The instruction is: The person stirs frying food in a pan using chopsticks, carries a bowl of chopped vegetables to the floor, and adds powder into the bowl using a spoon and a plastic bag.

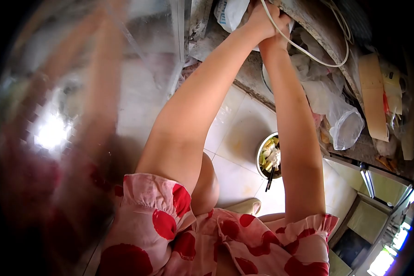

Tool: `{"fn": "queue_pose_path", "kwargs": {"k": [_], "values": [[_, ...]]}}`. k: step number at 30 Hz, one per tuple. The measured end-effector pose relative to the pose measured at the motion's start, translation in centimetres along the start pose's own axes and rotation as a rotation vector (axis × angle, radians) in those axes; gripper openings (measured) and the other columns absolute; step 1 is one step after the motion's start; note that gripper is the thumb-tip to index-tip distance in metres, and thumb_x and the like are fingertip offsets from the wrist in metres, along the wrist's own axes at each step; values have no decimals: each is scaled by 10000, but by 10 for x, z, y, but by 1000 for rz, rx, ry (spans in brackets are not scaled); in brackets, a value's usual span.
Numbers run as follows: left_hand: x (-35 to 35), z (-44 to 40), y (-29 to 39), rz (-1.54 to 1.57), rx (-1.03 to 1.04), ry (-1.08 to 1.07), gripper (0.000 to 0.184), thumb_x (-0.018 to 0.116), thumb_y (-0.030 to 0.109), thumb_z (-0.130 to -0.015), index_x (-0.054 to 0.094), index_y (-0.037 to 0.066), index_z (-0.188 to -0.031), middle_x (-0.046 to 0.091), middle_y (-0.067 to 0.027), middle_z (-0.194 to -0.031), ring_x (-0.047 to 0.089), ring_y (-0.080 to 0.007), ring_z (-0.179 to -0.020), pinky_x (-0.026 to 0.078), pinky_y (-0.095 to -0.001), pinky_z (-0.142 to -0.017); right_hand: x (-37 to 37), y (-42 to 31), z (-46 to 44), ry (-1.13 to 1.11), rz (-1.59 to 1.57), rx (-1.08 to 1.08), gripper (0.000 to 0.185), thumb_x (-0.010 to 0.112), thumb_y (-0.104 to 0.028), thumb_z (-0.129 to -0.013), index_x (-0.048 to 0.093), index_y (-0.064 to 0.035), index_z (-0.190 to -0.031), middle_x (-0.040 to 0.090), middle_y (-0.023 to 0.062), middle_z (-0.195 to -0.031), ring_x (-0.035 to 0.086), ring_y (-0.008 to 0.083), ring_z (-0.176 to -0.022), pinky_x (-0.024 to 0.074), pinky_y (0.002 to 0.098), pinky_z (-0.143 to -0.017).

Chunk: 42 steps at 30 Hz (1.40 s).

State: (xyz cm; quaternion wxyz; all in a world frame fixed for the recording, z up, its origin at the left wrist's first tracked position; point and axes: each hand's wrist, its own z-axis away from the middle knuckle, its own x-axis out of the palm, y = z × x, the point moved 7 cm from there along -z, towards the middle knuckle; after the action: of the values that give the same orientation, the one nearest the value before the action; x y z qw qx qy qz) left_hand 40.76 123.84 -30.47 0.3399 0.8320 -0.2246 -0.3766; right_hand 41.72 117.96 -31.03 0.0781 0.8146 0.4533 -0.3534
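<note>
Both my arms stretch forward to a cluttered shelf at the top of the view, where my hands come together. My left hand [261, 22] is closed at a white plastic bag [232, 14] with blue print, its fingertips partly cut off by the frame edge. Right beside it and partly behind it, my right hand [280, 34] has curled fingers, with white plastic showing around them. A white cable [303, 56] passes in front of my hands and loops to the right.
On the tiled floor stands a metal pot [261, 161] of food with dark chopsticks [269, 180]. Crumpled clear bags [345, 126] and a cardboard strip [373, 96] fill the shelf on the right. A glass pane [147, 69] reflects my arms on the left.
</note>
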Motion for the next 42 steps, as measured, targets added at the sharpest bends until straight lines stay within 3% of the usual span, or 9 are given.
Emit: {"fn": "queue_pose_path", "kwargs": {"k": [6,10,21,23,32,34,38,41,42], "values": [[-13,8,31,-144,268,93,368,498,262,-807,552,-75,-944,557,-277,-948,549,-397,-875,444,-436,-813,23,6,-14,-86,-14,71,257,481,-188,-840,507,-14,-1027,570,124,-811,564,235,-642,450,320,-544],[0,-3,14,-226,134,-54,576,437,496,-772,638,-35,-870,590,-257,-943,532,-377,-974,324,-415,-940,29,11,-20,-103,-30,112,250,478,-191,-845,508,-17,-1022,565,114,-799,557,219,-632,444,308,-533],[9,10,25,-323,264,-200,403,389,319,-829,608,-2,-935,572,-234,-970,505,-385,-963,295,-497,-914,23,32,-21,-112,-161,223,233,469,-197,-858,510,-24,-1008,551,87,-768,538,176,-603,427,276,-502],[-4,13,33,-327,285,33,305,404,248,-827,622,41,-880,591,-212,-901,546,-353,-904,319,-507,-881,20,33,-19,-106,-226,264,230,467,-198,-860,511,-25,-1006,549,83,-762,535,168,-598,424,270,-497],[-7,18,34,-557,554,185,177,461,162,-762,611,69,-773,603,-117,-716,582,-305,-729,376,-546,-733,-5,17,28,-397,-1386,1009,219,460,-204,-871,513,-31,-994,537,61,-737,519,132,-574,409,244,-472],[-8,22,34,-799,584,105,202,449,178,-776,615,62,-790,606,-117,-770,572,-302,-780,371,-545,-748,-17,9,37,-448,-1446,969,179,450,-220,-891,528,-63,-929,494,4,-698,445,46,-550,346,184,-435],[-15,17,31,-651,223,163,266,406,242,-836,588,50,-808,600,-138,-750,580,-309,-807,385,-472,-793,-53,26,34,-123,-651,134,221,520,10,-714,515,-22,-932,508,70,-716,473,200,-627,402,288,-570],[-11,9,13,-599,341,94,299,394,283,-861,579,50,-828,608,-166,-819,568,-341,-816,368,-458,-811,-47,19,77,-644,-1567,1117,212,449,6,-803,496,-3,-1009,506,90,-733,373,98,-508,293,211,-407],[-16,9,17,-544,286,10,314,387,301,-869,576,52,-842,607,-170,-839,559,-351,-829,377,-450,-798,-53,21,80,-629,-1572,1120,212,449,6,-803,496,-3,-1009,506,90,-733,373,98,-508,293,211,-407]]}}
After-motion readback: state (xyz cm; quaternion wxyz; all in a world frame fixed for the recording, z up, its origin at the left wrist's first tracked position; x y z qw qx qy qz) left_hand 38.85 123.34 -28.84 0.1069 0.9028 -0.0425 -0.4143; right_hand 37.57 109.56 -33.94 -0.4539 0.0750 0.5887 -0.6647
